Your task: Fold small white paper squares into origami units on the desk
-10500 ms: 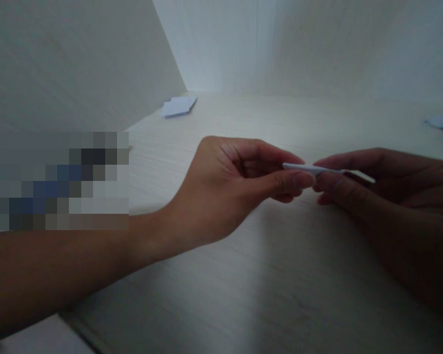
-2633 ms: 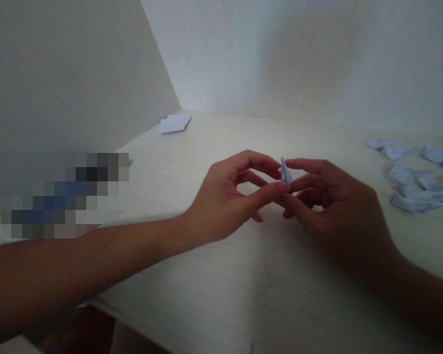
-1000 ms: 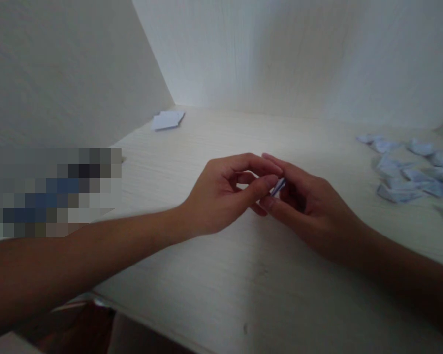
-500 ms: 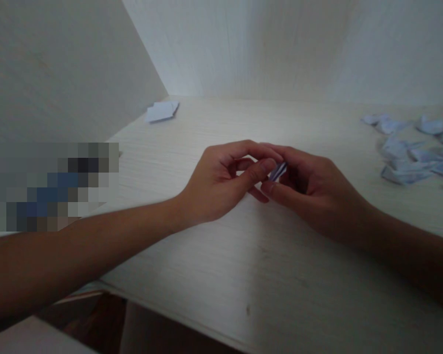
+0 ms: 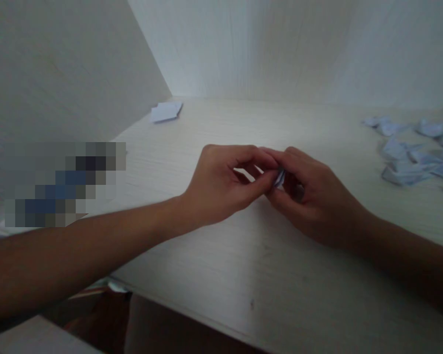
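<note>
A small folded piece of paper (image 5: 279,178), pale with bluish edges, is pinched between both hands over the middle of the table. My left hand (image 5: 231,179) has its thumb and fingertips closed at the paper's left side. From the right, my right hand (image 5: 313,191) grips the same paper between thumb and fingers. The fingertips of both hands touch each other, and they hide most of the paper, so its full shape cannot be made out.
Several folded white paper pieces (image 5: 406,160) lie scattered at the table's right side. A small stack of flat white paper (image 5: 167,111) rests near the back left corner. Pale panels (image 5: 280,49) rise behind and at the left. The table's front edge (image 5: 177,307) runs below my hands.
My left thumb and fingers have shifted a little right and closed further over the folded paper, which shows less now. The view has turned slightly.
</note>
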